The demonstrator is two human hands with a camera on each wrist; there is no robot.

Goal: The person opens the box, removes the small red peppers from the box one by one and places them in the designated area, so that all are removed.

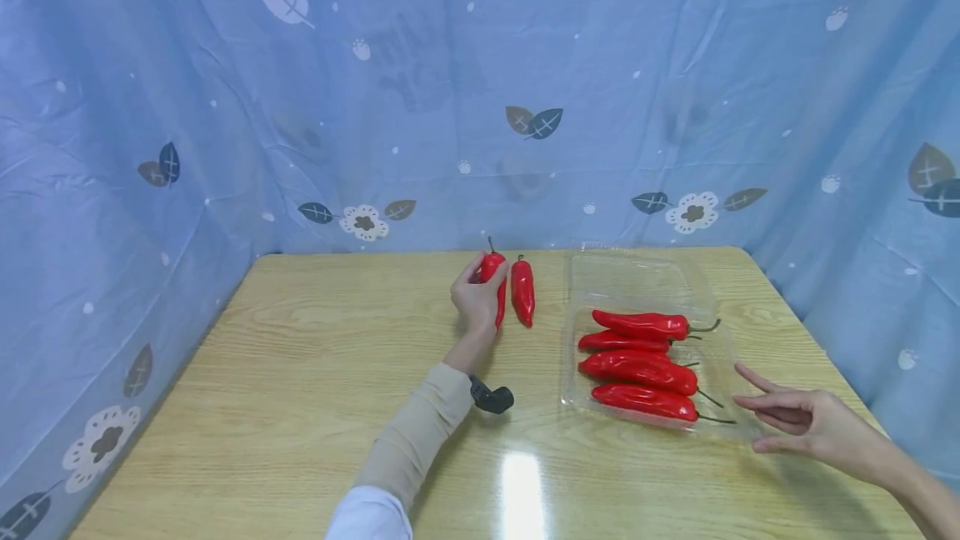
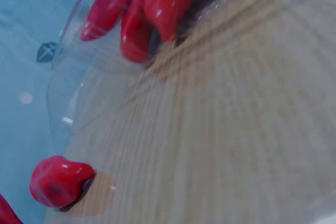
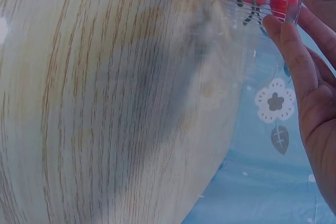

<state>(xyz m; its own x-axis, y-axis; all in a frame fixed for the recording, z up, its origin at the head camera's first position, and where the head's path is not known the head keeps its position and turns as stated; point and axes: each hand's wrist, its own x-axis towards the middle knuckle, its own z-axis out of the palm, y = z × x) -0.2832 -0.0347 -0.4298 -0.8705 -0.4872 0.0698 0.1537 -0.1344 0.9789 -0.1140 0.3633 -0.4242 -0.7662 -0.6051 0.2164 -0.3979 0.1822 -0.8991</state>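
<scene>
My left hand (image 1: 477,300) grips a red chili pepper (image 1: 492,266) near the table's back edge, its green stem pointing away. A second red chili pepper (image 1: 522,293) lies just to the right of that hand; it also shows at lower left in the left wrist view. On the right stands a clear plastic container (image 1: 567,373) with several red chili peppers (image 1: 637,369) in it, stacked side by side, stems to the right. At its right end is my right hand (image 1: 817,432), fingers mostly straight, with fingertips (image 3: 270,23) right at the plastic rim.
The container's clear lid (image 1: 637,273) lies folded back toward the rear edge of the wooden table (image 1: 337,373). A blue patterned curtain (image 1: 450,107) hangs behind and at both sides. A black device (image 1: 491,397) sits on the left wrist.
</scene>
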